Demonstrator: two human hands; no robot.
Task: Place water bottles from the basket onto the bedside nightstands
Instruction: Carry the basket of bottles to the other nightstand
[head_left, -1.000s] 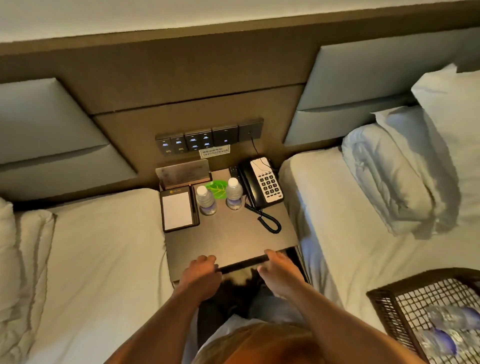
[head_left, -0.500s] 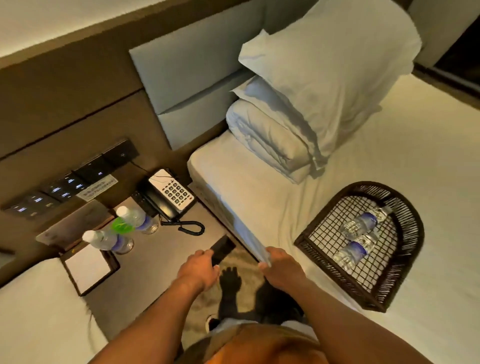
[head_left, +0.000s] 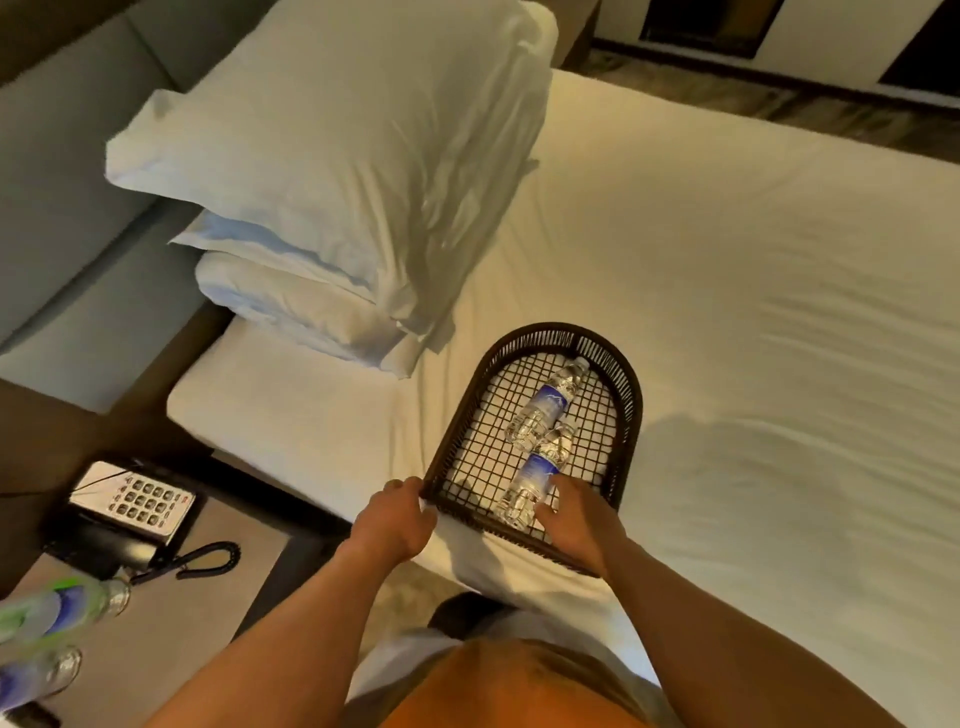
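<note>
A dark woven basket (head_left: 631, 410) with a wire-grid bottom stands on the white bed (head_left: 753, 312), at about 1 o'clock from the person. Two water bottles lie on their sides in it, end to end. Both are small, of clear ribbed plastic, with a blue label that shows a white mountain. The far bottle (head_left: 548, 408) points its cap toward 1 o'clock, and the near bottle (head_left: 535, 475) lies toward the 6 o'clock edge.

The left hand (head_left: 397, 522) holds the basket's rim at the 7 o'clock corner, fingers curled over it. The right hand (head_left: 579, 522) rests on the near bottle. Its fingers are almost straight against the label and not wrapped round it.

At 8 o'clock in the view, two more bottles (head_left: 67, 610), blurred, stand on the nightstand surface (head_left: 171, 623) near a telephone (head_left: 132, 504).
</note>
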